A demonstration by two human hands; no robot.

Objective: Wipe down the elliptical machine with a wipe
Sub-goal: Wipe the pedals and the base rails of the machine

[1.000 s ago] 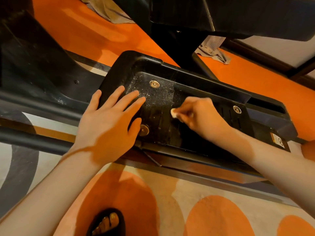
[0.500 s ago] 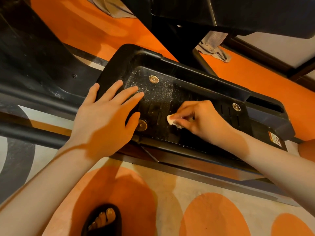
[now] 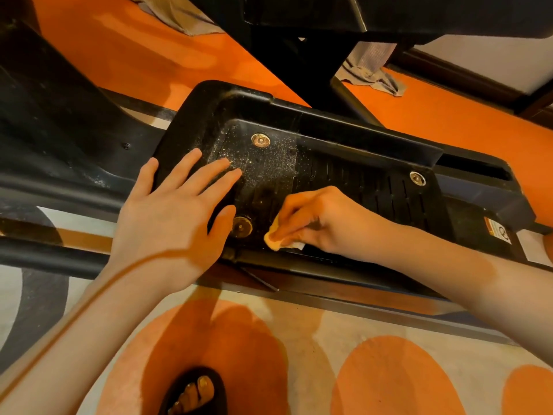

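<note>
The right hand (image 3: pixel 317 223) pinches a small wipe (image 3: pixel 276 239) on the near edge of the dusty black pedal (image 3: pixel 344 175) — the left hand (image 3: pixel 176 214) lies flat, fingers straight, on its left end.

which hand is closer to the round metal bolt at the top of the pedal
Left. The left hand has fingertips just below-left of the top bolt; the right hand wipes lower, farther away.

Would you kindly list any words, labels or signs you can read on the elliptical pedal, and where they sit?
Warning sticker at the right end of the pedal: an orange header strip and a round symbol show, but the print is too small to read.
No other text is legible anywhere in view.
</note>
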